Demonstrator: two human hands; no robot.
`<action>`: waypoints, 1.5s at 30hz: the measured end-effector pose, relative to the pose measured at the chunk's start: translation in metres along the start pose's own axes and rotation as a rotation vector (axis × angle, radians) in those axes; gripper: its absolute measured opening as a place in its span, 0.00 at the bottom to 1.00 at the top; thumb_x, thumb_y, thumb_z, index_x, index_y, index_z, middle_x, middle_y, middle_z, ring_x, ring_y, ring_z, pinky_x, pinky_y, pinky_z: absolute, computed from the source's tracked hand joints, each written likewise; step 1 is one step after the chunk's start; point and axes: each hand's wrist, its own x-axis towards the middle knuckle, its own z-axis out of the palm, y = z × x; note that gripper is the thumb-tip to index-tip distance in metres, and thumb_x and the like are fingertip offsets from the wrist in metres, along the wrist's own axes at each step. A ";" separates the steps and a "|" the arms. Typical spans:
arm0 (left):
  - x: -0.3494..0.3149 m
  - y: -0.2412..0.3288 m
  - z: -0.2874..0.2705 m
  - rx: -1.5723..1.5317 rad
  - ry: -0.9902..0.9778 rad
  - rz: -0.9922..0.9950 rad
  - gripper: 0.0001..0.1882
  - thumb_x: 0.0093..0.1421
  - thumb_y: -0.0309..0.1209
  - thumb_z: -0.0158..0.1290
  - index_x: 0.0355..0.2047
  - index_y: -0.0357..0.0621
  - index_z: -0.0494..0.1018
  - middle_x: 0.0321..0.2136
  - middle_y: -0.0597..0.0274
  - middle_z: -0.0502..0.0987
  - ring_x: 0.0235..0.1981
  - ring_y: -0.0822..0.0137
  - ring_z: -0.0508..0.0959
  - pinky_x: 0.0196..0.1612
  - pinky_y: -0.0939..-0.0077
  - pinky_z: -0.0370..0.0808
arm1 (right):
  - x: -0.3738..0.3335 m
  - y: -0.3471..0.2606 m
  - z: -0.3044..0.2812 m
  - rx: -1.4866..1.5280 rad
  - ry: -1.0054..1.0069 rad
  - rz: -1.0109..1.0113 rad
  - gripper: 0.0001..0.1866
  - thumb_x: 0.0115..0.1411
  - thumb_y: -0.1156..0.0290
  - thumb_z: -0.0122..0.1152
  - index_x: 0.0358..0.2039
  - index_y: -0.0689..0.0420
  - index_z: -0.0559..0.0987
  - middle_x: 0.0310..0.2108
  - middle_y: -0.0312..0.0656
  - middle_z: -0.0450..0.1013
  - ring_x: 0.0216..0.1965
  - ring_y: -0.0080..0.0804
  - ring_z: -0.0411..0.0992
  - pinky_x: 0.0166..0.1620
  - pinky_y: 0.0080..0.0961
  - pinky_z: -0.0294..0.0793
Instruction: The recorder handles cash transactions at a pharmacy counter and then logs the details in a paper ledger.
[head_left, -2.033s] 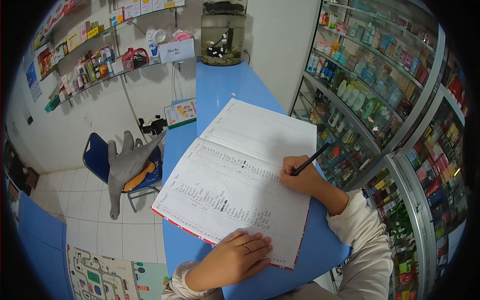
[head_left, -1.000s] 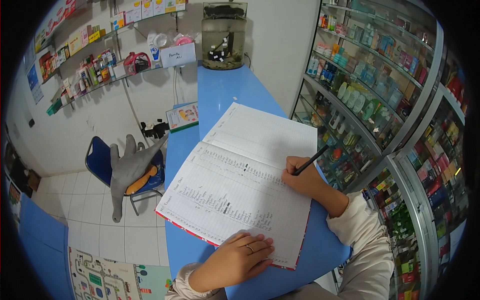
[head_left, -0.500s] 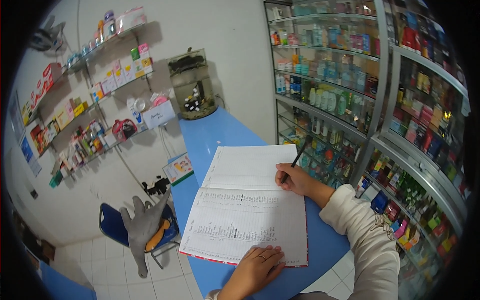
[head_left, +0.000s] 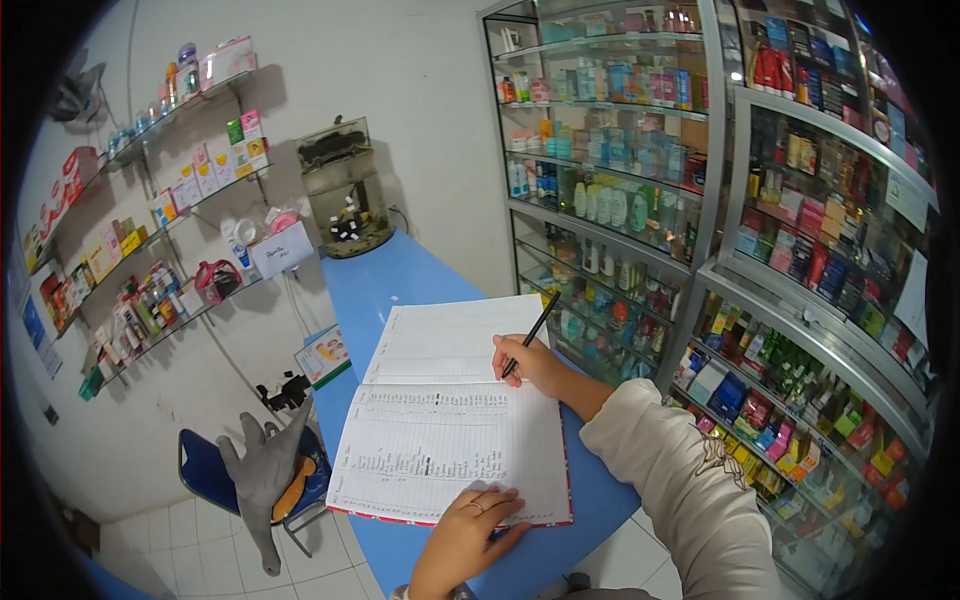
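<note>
A large ruled notebook [head_left: 400, 420] lies spread wide on the blue table [head_left: 410, 270]. Columns of handwriting fill part of its nearer page, and the far page is mostly bare. My right hand [head_left: 528, 362] holds a black pen [head_left: 532, 332] upright and tilted, over the right side of the notebook near the fold. My left hand [head_left: 470, 530], with a ring on one finger, rests flat on the lower edge of the nearer page, fingers stretched out.
A fish tank [head_left: 345, 190] stands at the table's far end. Glass cabinets [head_left: 610, 180] packed with bottles and boxes line the right. Wall shelves [head_left: 200, 205] hold goods on the left. A blue chair [head_left: 205, 460] carries a grey plush toy [head_left: 262, 480]. A small picture board [head_left: 325, 355] sits beside the table.
The whole view has shifted, so the room appears further left. My right hand still grips the pen, whose tip now sits nearer the fold. My left hand stays on the page.
</note>
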 end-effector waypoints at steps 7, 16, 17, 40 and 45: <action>0.000 -0.004 0.001 -0.052 0.040 -0.102 0.20 0.42 0.36 0.66 0.37 0.43 0.78 0.39 0.63 0.78 0.47 0.58 0.72 0.50 0.70 0.69 | 0.003 0.002 0.010 -0.088 -0.028 0.053 0.22 0.63 0.53 0.47 0.21 0.58 0.71 0.15 0.37 0.67 0.13 0.20 0.62 0.17 0.17 0.61; 0.004 0.017 0.007 0.164 0.076 -0.477 0.18 0.45 0.42 0.63 0.38 0.56 0.78 0.47 0.74 0.74 0.61 0.60 0.60 0.58 0.32 0.31 | 0.020 0.010 0.008 -0.115 -0.059 0.009 0.23 0.64 0.54 0.46 0.19 0.57 0.72 0.14 0.37 0.67 0.12 0.19 0.60 0.16 0.16 0.58; 0.005 0.017 0.008 0.175 0.085 -0.500 0.18 0.45 0.42 0.63 0.38 0.56 0.78 0.47 0.74 0.74 0.61 0.60 0.60 0.58 0.32 0.31 | 0.025 0.009 0.005 -0.124 -0.076 0.013 0.23 0.62 0.52 0.48 0.19 0.57 0.72 0.14 0.35 0.67 0.14 0.19 0.64 0.18 0.16 0.60; 0.000 -0.003 0.014 0.117 0.061 -0.168 0.16 0.59 0.29 0.52 0.47 0.37 0.71 0.50 0.54 0.71 0.54 0.53 0.68 0.55 0.65 0.66 | -0.001 0.010 0.033 -0.450 -0.322 -0.122 0.17 0.51 0.64 0.69 0.17 0.56 0.69 0.14 0.32 0.69 0.14 0.14 0.61 0.17 0.15 0.59; 0.001 -0.002 0.014 0.098 0.034 -0.105 0.17 0.59 0.30 0.51 0.47 0.36 0.71 0.50 0.53 0.71 0.54 0.54 0.67 0.56 0.65 0.66 | -0.040 -0.001 0.056 -0.469 -0.478 -0.062 0.17 0.55 0.63 0.65 0.17 0.56 0.70 0.14 0.32 0.68 0.16 0.13 0.62 0.19 0.14 0.59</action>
